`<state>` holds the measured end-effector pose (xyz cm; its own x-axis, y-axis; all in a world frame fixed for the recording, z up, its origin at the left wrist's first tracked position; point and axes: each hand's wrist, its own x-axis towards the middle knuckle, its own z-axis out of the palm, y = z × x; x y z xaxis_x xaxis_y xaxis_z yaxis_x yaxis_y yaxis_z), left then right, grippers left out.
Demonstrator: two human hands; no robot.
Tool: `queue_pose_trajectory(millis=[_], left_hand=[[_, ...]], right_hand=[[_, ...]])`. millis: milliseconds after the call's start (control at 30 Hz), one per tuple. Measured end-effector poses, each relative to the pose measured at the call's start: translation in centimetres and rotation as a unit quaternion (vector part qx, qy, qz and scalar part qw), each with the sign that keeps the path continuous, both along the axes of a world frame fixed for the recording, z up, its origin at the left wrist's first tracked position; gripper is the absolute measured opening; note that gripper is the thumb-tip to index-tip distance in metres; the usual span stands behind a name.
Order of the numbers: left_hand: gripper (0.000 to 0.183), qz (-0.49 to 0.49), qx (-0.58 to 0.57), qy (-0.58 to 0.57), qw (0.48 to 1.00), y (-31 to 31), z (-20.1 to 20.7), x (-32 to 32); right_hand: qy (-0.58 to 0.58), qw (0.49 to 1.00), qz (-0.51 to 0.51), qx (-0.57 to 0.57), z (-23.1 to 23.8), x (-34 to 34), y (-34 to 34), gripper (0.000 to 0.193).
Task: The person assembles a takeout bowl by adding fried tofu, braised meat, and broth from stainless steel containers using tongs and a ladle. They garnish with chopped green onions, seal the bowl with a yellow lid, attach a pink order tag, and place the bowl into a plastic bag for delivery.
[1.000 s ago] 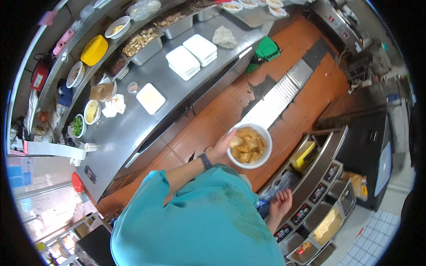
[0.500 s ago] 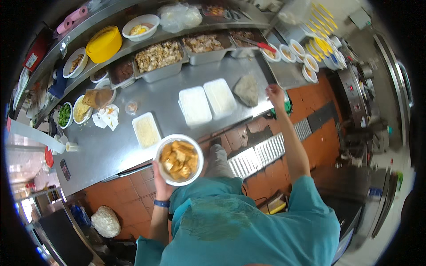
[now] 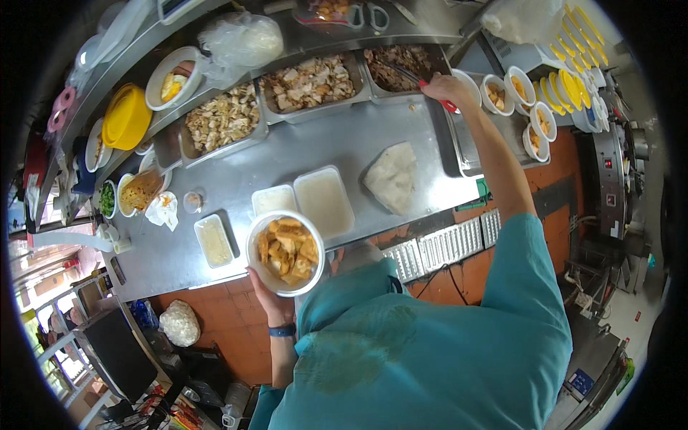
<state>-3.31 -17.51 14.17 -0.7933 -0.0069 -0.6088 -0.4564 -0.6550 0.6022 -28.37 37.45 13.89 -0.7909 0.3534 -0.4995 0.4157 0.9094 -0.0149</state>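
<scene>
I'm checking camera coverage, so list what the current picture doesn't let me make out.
- Head view: left hand fingers under the white bowl, hidden by that bowl.
- Head view: near end of the small white container, covered by the bowl.
- Head view: how firmly the right hand grips the red-handled utensil; the hand itself covers it.
- Head view: white-edged object, cut off by the top edge.

Grey cloth [image 3: 392, 178] on steel counter [image 3: 315, 143].

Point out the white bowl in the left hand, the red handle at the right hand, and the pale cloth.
Held white bowl [image 3: 253, 252], head view: left side of its rim.
Red handle [image 3: 450, 107], head view: its exposed lower end.
Pale cloth [image 3: 393, 177], head view: middle of its top.
</scene>
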Motion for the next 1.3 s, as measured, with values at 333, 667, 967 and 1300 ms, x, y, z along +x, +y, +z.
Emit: queue_pose_trajectory(millis=[333,667,967,1300], left_hand=[[0.076,-0.078,0.021,0.004,0.997,7.7,-1.0,-3.3],[0.067,-0.164,0.058,0.035,0.984,16.7,-3.6,-8.1],[0.06,-0.129,0.147,0.063,0.979,25.1,-8.0,-13.0],[0.058,-0.127,0.165,0.047,0.977,29.6,-12.5,-16.1]], right_hand=[[0.053,0.982,0.17,0.058,2.8,1.2,3.6,0.069],[-0.134,0.972,0.183,0.056,7.2,-3.4,0.5,0.061],[-0.09,0.981,-0.027,-0.172,3.8,2.6,10.0,0.052],[0.053,0.92,-0.192,-0.339,4.2,11.7,8.3,0.04]])
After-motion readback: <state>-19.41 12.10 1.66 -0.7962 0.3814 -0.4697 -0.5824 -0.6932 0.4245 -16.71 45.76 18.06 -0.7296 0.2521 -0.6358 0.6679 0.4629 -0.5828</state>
